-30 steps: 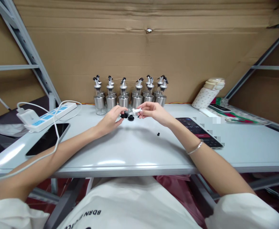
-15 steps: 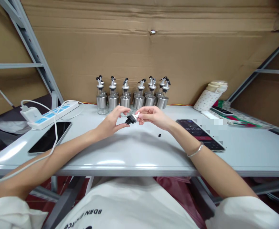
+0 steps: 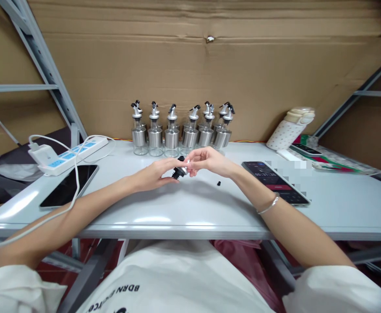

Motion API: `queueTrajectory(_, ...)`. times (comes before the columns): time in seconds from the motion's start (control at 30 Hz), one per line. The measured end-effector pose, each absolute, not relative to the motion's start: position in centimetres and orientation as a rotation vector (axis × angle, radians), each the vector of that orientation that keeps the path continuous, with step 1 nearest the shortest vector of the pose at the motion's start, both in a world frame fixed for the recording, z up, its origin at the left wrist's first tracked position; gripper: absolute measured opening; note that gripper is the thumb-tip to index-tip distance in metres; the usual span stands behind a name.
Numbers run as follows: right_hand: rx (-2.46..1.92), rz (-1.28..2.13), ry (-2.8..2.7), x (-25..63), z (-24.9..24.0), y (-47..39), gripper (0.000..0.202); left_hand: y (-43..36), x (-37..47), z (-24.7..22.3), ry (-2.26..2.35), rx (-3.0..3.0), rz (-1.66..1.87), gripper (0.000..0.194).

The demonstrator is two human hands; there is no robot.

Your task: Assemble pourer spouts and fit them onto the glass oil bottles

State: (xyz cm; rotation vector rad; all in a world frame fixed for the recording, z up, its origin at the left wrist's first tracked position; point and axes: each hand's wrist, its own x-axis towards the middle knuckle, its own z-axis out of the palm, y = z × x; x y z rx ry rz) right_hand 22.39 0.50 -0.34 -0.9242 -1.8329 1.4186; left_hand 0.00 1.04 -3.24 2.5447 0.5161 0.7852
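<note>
A small pourer top point(image 3: 179, 172), black with a ribbed stopper and a silvery part, is held between my hands above the white table point(image 3: 177, 208). My left hand point(image 3: 158, 174) has its fingers over the black part and its thumb beneath. Fingertips of my right hand point(image 3: 206, 161) pinch the silvery end. On the table to the right lies a tiny black piece point(image 3: 218, 183). Behind my hands stand several glass bottles with steel sleeves point(image 3: 171, 139), topped by silver and black pourers.
A power strip point(image 3: 76, 155) with a white cable and a dark tablet point(image 3: 69, 187) lie at the left. On the right are a phone showing a timer point(image 3: 275, 182) and a dotted white flask point(image 3: 283, 134). A cardboard sheet point(image 3: 177, 65) rises behind.
My left hand has moved right and its fingers have closed in on the pourer top. The black stopper end has tilted further down. My right hand keeps its pinch.
</note>
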Motion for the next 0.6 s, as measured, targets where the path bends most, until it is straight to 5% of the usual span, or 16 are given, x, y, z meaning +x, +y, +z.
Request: queueTrajectory(0.6,-0.917,1.567,-1.824,22.08,-0.6,0.19,0.031,0.57,-0.17,-2.48,0.446,2.898,0.767,0.027)
